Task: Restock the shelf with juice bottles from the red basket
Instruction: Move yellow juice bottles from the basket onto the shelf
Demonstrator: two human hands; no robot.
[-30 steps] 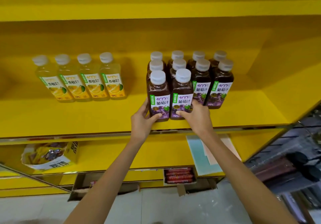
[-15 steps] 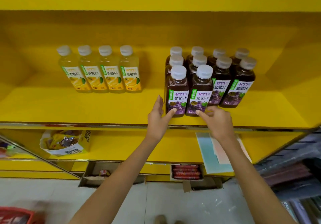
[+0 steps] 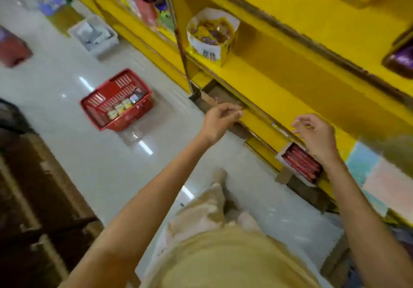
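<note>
The view is tilted and blurred, looking down and left along the aisle. A red basket stands on the pale floor to the left, with several juice bottles lying inside. My left hand hangs in the air with loosely curled fingers, holding nothing, to the right of the basket. My right hand is also empty with relaxed fingers, in front of the yellow shelf. A dark purple juice bottle shows at the right edge on the upper shelf board.
A white carton of snack packets sits on the lower shelf. A box of red packets lies at the shelf's foot. A white crate and a red object stand farther down the aisle. Dark brown boxes fill the left.
Both hands have let go of the purple bottles and dropped away from the shelf. The view has swung down and left, bringing the red basket on the floor into sight.
</note>
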